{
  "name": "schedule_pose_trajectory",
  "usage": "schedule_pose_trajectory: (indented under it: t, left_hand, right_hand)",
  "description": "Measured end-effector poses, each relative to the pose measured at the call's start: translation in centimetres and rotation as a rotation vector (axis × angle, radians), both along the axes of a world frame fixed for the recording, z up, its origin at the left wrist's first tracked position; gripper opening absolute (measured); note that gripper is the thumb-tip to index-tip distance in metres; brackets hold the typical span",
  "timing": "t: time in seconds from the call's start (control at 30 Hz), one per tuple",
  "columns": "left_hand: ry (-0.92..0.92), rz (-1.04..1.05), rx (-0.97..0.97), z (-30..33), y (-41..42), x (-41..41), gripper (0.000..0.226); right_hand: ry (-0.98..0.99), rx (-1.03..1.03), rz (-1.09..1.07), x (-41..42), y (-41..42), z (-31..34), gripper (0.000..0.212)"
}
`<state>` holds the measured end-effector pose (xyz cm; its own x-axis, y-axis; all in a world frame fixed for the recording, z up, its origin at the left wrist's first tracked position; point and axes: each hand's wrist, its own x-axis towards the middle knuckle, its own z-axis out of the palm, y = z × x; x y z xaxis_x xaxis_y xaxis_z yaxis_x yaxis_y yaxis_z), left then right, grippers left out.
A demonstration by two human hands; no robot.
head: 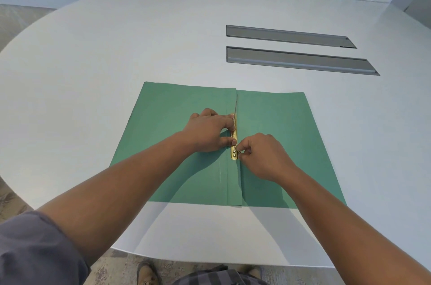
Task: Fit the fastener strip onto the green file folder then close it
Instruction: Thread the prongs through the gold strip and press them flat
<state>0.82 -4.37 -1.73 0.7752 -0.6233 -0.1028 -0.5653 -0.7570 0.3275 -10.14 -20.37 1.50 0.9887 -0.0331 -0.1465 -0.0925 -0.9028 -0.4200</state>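
Observation:
The green file folder [279, 126] lies open and flat on the white table, its spine fold running toward me. Along that fold sits a brass fastener strip [234, 145], with a thin metal prong rising from its far end. My left hand [207, 132] presses on the strip from the left, fingers covering its upper half. My right hand [263, 156] pinches a small prong at the strip's near end between thumb and forefinger.
The white oval table [116, 63] has two grey recessed cable slots [291, 48] at the back right. Its front edge curves close to my body; my shoes and carpet show below it. A patterned wall stands behind the table.

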Motion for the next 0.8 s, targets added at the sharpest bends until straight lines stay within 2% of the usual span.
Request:
schedule_pose_trajectory:
  t: [0.4,0.63,0.8]
  left_hand:
    - [-0.004,0.047,-0.026,-0.2,-0.2,-0.1,0.04]
    - [-0.02,0.076,-0.035,-0.3,-0.4,-0.2,0.04]
    - [-0.021,0.066,-0.019,-0.2,-0.4,-0.1,0.041]
  right_hand:
    - [-0.009,0.007,0.047,-0.9,0.6,-0.3,0.023]
    - [0.007,0.205,-0.076,-1.3,1.1,-0.6,0.018]
    - [-0.015,0.187,-0.105,-1.8,2.4,-1.0,0.021]
